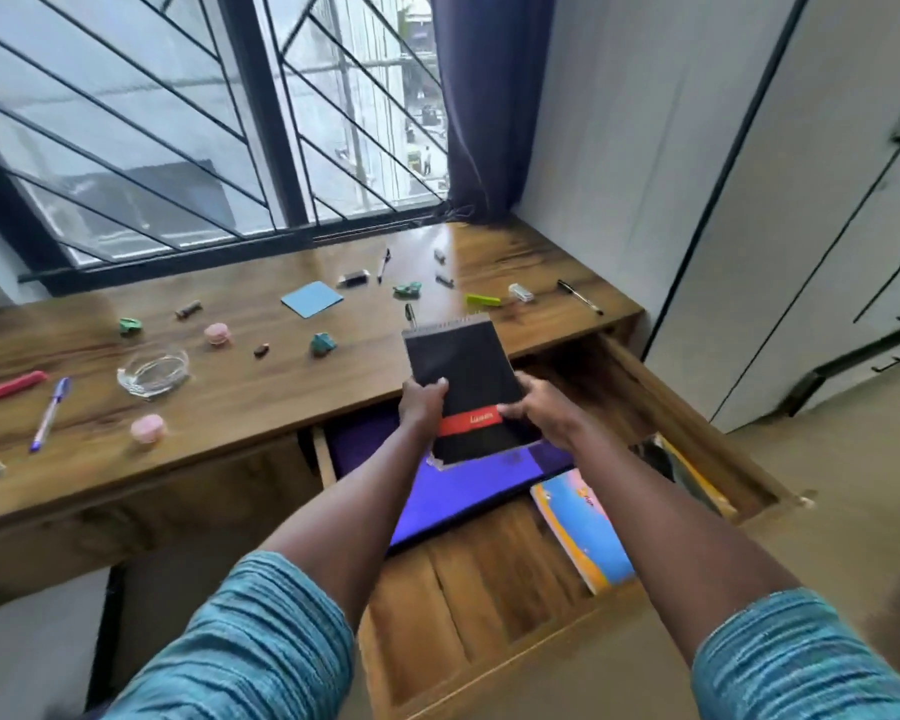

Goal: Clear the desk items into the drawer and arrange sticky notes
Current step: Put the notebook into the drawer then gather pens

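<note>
Both hands grip a black spiral notepad point(466, 392) above the open drawer point(489, 579): left hand point(421, 402) and right hand point(539, 410) clasp its edges (long axis near-far, spiral end far).

— How many pens on the desk point(240, 387)?
— Four that I can count: a blue pen point(50, 414), a black pen point(580, 297), one by the window point(383, 264), one behind the notepad point(411, 314).
— Macaron-shaped things?
— Two pink macarons, one point(217, 334) and another point(148, 428).
— Green crumpled bits?
— Three point(130, 326) point(322, 344) point(406, 289).
— Sticky notes?
— One blue pad point(312, 299).
— Glass?
— One ashtray point(153, 373).
— Notepads?
— One black notepad point(466, 389).
</note>
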